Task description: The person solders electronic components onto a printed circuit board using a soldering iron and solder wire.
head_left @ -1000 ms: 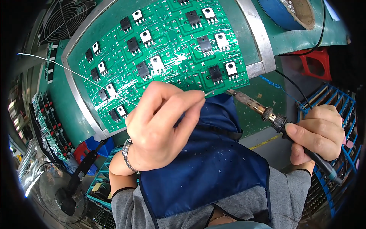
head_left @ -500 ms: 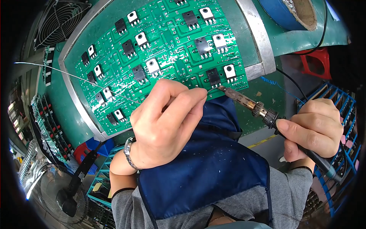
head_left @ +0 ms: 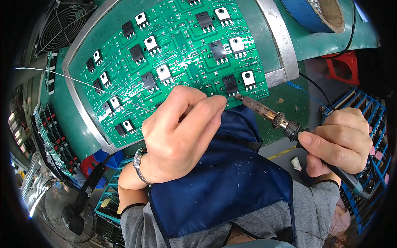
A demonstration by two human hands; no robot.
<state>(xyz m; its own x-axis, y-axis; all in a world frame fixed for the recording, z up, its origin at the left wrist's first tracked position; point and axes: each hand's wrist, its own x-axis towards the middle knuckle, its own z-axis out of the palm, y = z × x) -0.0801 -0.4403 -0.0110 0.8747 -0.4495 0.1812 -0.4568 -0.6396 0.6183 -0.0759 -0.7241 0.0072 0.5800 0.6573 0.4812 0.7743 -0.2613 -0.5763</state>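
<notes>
Wire [head_left: 84, 83] is poking from the left hand [head_left: 178, 132], fingertips pinching near its end, likely for control; the right hand [head_left: 341, 140], fingers curled, is gripping a soldering iron [head_left: 282, 122], tip pointing at the near right of the green board [head_left: 182, 43].

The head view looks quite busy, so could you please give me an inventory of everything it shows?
Board: one, green, upper centre.
Chips: about twenty, black or silver, on board.
Wire: one, silver, left.
Iron: one, black and brassy, right.
Frame: one, silver, beside board.
Bench: one, green, beneath.
Tub: one, blue, upper right.
Stool, apparently: one, red, right.
Cables: several, black and blue, right.
Grille: one, dark, upper left.
Other boards: several, green, left.
Box: one, blue, left.
Fan: one, dark, lower left.
Racks: two, blue right, teal left.
Shirt: one, grey, below.
Apron: one, navy, lower centre.
Bracelet: one, silver, left wrist.
Left hand: one, bare, holding wire.
Right hand: one, bare, gripping iron.
</notes>
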